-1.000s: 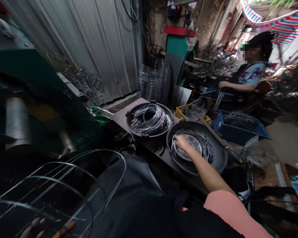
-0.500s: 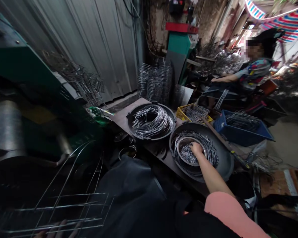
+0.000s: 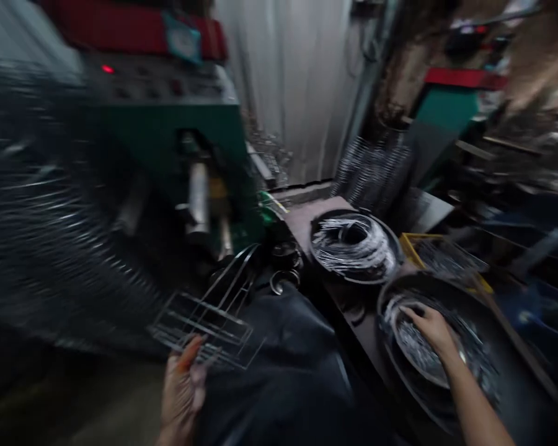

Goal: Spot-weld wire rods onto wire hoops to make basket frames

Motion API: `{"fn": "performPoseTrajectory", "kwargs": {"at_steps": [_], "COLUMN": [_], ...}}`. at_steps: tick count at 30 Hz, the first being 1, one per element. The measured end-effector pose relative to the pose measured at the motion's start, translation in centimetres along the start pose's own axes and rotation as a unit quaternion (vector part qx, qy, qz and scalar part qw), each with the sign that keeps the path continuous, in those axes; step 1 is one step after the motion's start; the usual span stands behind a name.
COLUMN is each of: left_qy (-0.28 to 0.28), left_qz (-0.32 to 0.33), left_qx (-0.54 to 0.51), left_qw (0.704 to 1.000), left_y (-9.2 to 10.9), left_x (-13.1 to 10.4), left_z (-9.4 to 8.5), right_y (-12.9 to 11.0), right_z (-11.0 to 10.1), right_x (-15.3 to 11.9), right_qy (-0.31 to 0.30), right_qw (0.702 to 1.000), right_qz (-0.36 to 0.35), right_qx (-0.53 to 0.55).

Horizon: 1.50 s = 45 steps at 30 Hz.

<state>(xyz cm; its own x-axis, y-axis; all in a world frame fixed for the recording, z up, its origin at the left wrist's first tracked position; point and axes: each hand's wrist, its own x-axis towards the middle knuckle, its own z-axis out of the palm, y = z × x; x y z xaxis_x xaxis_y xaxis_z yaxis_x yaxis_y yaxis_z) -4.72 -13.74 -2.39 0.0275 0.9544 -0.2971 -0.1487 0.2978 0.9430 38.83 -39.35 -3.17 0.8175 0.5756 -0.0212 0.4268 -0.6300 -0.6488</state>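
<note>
My left hand point(image 3: 183, 384), low in the view, is closed on the edge of a wire rack point(image 3: 204, 322) made of thin metal rods. Something orange shows on one of its fingers. The rack tilts over my dark apron point(image 3: 288, 371). On the right, my right hand point(image 3: 430, 328) is over a round bowl point(image 3: 439, 376) full of small metal pieces point(image 3: 413, 344). Its fingers are pinched together; blur hides what is between them. That bowl sits in a larger black pan point(image 3: 506, 347), with bent wires around it.
Beside it, another black pan point(image 3: 397, 244) holds wire loops point(image 3: 353, 244). A green machine point(image 3: 167, 136) with a metal cylinder point(image 3: 198, 198) stands ahead of my left hand. Stacked wire parts point(image 3: 51, 217) rise at the left. A yellow crate point(image 3: 409, 248) lies behind the pans.
My view has swung left, bringing the green machine into fuller sight. The wire rack and left hand now show more fully. My right hand stays at the bowl, drawn slightly up from the pieces.
</note>
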Motion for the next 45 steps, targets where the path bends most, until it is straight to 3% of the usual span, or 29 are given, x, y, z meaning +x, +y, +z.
{"fn": "performPoseTrajectory", "kwargs": {"at_steps": [4,7,9,12,16,20,28,32,34,36,38,39,42,45], "left_qy": [0.05,0.054,0.056,0.062,0.062,0.054,0.063,0.047,0.082,0.187,0.277,0.282,0.159,0.075], "left_qz": [-0.008,0.006,0.008,0.002,-0.006,-0.013,-0.023,-0.037,-0.044,0.012,0.138,0.207,0.318,0.337], "left_qx": [-0.147,-0.182,-0.196,-0.216,-0.245,-0.251,-0.232,-0.184,-0.116,0.013,0.195,0.285,0.495,0.608], "left_qw": [0.988,0.982,0.979,0.974,0.968,0.966,0.97,0.981,0.989,0.982,0.931,0.893,0.793,0.715], "left_y": [0.0,-0.8,-1.4,-2.3,-3.7,-4.7,-4.8,-5.1,-4.4,-2.6,0.2,1.8,6.0,7.5], "left_x": [-0.9,-1.8,-2.3,-2.8,-2.9,-2.8,-2.5,-2.8,-3.0,-3.1,-3.1,-3.0,-2.2,-0.9], "left_z": [0.7,0.3,-0.1,-0.4,-0.7,-0.7,-0.6,-1.8,-3.3,-4.7,-5.2,-4.9,-1.6,3.2], "right_y": [-12.9,-22.3,-26.7,-30.3,-31.3,-31.2,-31.1,-30.8,-30.7,-30.5,-30.4,-30.4,-30.4,-30.6], "right_z": [5.3,10.9,14.5,18.6,21.3,22.3,23.1,23.0,22.9,22.9,23.0,23.1,23.5,23.5], "right_x": [1.5,0.8,0.2,-0.5,-1.4,-1.8,-1.2,-1.5,-1.8,-2.0,-2.1,-2.1,-2.3,-2.4], "right_qy": [-0.203,-0.288,-0.315,-0.364,-0.428,-0.439,-0.423,-0.408,-0.4,-0.4,-0.403,-0.403,-0.399,-0.397], "right_qw": [0.96,0.92,0.898,0.866,0.825,0.805,0.815,0.821,0.822,0.82,0.817,0.815,0.813,0.81], "right_qz": [-0.102,-0.185,-0.218,-0.215,-0.161,-0.127,-0.141,-0.174,-0.186,-0.193,-0.187,-0.18,-0.169,-0.192], "right_qx": [0.166,0.19,0.216,0.266,0.332,0.379,0.37,0.359,0.36,0.362,0.369,0.375,0.388,0.387]}}
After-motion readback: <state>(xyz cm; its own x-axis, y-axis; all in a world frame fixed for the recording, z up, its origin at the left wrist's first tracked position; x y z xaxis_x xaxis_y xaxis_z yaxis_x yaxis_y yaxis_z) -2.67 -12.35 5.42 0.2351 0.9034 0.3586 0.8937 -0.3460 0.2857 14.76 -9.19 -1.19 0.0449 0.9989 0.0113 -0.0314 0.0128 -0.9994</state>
